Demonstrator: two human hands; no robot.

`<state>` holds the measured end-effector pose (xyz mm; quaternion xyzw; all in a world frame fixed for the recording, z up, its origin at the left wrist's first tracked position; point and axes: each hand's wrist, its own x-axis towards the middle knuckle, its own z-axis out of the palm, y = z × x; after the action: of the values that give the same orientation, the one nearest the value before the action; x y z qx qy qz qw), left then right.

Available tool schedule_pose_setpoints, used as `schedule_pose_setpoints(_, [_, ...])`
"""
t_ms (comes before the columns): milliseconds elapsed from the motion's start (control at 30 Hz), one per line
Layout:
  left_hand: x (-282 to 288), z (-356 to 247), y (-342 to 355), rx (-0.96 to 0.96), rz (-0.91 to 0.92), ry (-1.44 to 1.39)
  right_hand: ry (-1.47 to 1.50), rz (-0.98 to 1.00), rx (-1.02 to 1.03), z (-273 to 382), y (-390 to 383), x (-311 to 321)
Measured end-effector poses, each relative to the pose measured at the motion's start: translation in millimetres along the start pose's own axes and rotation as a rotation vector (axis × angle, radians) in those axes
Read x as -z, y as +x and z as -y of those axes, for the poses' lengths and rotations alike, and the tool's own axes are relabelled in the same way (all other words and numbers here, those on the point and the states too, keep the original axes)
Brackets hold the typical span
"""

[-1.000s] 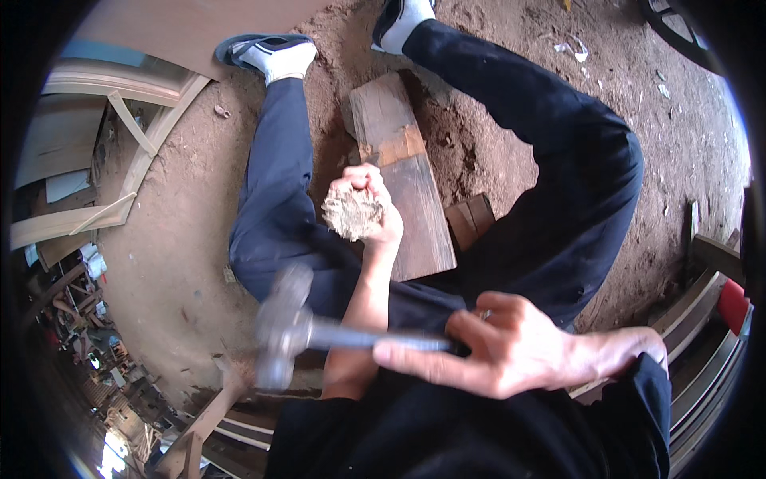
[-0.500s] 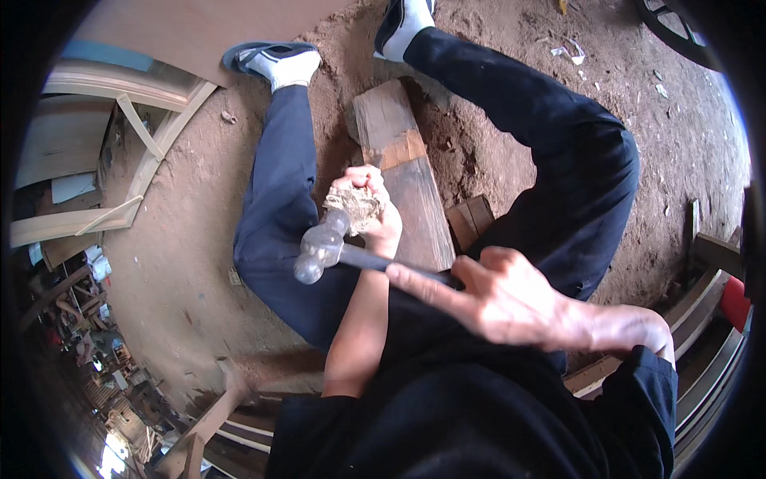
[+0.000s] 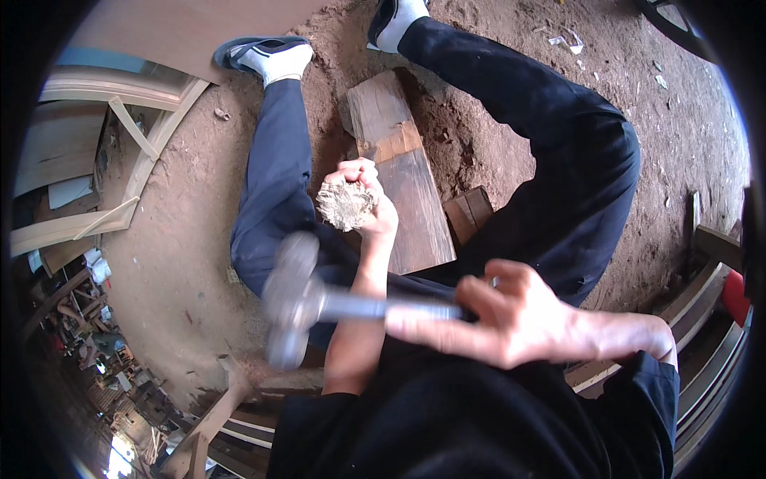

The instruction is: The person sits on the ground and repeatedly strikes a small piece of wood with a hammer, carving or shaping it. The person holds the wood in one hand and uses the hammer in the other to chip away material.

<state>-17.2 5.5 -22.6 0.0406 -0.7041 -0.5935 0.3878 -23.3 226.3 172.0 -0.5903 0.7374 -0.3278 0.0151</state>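
My left hand point(image 3: 377, 209) grips a pale, frayed, roughly round object point(image 3: 341, 206), perhaps the battered end of something whose lower part is hidden. Beneath it, between my legs, lies a worn plank point(image 3: 413, 217) with a browner band across it. My right hand point(image 3: 507, 323) is wrapped round the handle of a steel ball-peen hammer point(image 3: 297, 297), index finger along the handle. The hammer head, blurred by motion, is below and left of the pale object, over my left forearm, apart from the object.
A short wood block point(image 3: 466, 211) sits beside the plank on the dirt floor point(image 3: 487, 84). Wooden frames point(image 3: 159, 132) and clutter are at the left, wooden slats and a red item point(image 3: 732, 297) at the lower right, a dark wheel-like rim point(image 3: 674, 24) at the top right.
The hammer went up to the pale object half a second ago and has since swung back down and left, away from it. My left hand is slightly higher in the picture.
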Motion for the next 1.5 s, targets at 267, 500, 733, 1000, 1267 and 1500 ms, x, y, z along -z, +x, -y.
schedule_pose_setpoints(267, [1, -2, -4, 0.042, 0.0, -0.048, 0.016, -0.026, -0.081, 9, -1, 3])
schedule_pose_setpoints(500, [-3, 9, -2, 0.087, -0.057, -0.158, 0.082, 0.073, -0.134, -1, -5, -7])
schedule_pose_setpoints(733, [-3, 1, -7, 0.075, -0.092, -0.171, 0.062, 0.142, -0.252, -4, -11, -15])
schedule_pose_setpoints(1000, [-5, -7, 3, -0.056, -0.048, 0.062, 0.062, 0.169, -0.228, -15, -18, -26])
schedule_pose_setpoints(1267, [-7, 1, -2, 0.087, -0.044, 0.002, 0.009, 0.17, -0.253, -21, -15, -25])
schedule_pose_setpoints(1500, [2, 11, -1, -0.038, 0.03, 0.111, 0.046, 0.075, -0.111, -8, -15, -7])
